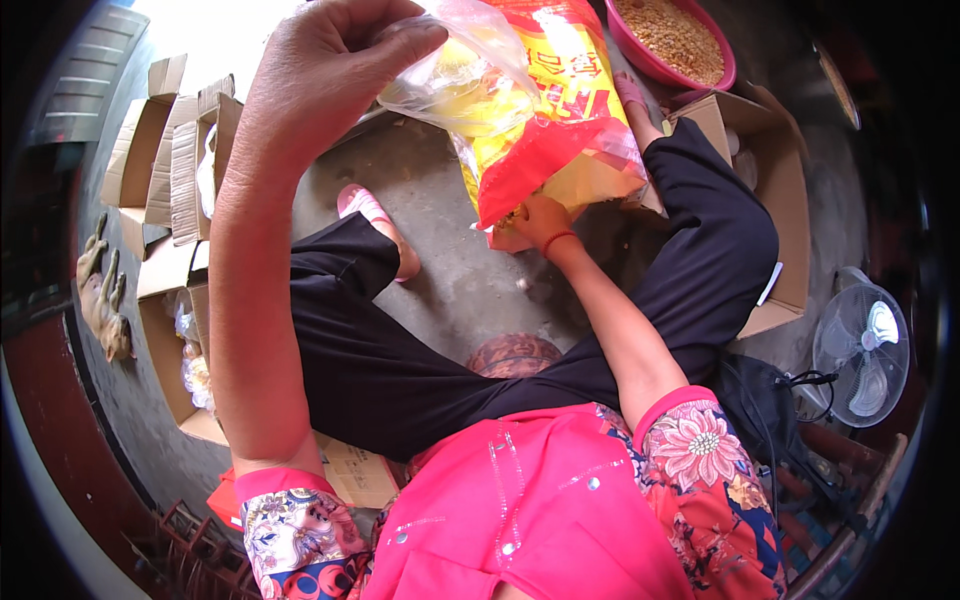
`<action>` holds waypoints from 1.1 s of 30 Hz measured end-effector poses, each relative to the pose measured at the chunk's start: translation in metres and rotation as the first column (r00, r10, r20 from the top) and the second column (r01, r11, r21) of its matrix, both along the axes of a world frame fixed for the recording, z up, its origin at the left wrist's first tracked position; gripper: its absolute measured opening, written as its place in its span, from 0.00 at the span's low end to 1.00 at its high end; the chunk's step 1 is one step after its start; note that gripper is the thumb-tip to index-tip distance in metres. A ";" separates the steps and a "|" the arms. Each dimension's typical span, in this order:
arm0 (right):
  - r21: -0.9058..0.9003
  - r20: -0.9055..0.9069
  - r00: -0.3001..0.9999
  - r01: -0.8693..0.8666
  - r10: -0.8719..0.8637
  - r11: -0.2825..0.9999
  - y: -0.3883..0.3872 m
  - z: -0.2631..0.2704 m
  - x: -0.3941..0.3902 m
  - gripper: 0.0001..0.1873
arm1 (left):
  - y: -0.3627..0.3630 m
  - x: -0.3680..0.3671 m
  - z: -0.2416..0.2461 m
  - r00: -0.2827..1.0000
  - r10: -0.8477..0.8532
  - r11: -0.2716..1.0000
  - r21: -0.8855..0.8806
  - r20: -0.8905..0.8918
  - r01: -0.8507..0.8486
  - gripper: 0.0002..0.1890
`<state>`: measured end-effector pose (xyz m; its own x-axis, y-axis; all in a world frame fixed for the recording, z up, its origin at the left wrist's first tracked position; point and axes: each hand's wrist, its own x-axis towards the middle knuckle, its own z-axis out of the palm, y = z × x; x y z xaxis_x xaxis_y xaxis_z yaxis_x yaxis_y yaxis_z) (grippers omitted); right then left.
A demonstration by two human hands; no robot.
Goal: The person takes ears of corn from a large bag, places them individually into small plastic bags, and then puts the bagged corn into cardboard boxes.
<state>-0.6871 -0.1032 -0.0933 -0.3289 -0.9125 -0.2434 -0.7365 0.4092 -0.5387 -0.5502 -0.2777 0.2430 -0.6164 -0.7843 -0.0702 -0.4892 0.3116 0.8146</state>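
Note:
My left hand [330, 75] is raised at the upper left, pinching the edge of a clear plastic bag [457, 90] between thumb and fingers. Below and behind the clear bag lies a large yellow and red printed sack [555, 142], its open mouth towards me. At that mouth is my right hand [544, 221], with a red beaded bracelet on the wrist. A little yellow-brown loose material shows by its fingertips, but the fingers are partly hidden, so their grip is unclear.
A pink basin [731, 56] of yellow grain stands at the upper right. Open cardboard boxes [787, 217] flank me on both sides. A dog [105, 315] lies on the concrete floor at far left. A fan [862, 352] stands at right, beside a black bag [754, 405].

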 end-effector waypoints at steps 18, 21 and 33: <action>0.175 -0.163 0.968 -0.162 0.191 0.971 -0.003 0.092 -0.021 0.13 | -0.024 -0.003 -0.045 0.992 -0.125 0.942 -0.309 0.030 0.128 0.14; 0.161 0.037 0.977 -0.211 0.208 0.964 0.020 0.142 -0.030 0.17 | -0.021 -0.004 -0.042 0.995 -0.097 0.943 -0.317 0.035 0.104 0.14; -0.085 0.996 0.012 0.389 0.087 0.918 0.058 0.232 0.001 0.28 | 0.002 -0.016 -0.044 0.985 -0.169 0.894 -0.427 -0.032 0.139 0.09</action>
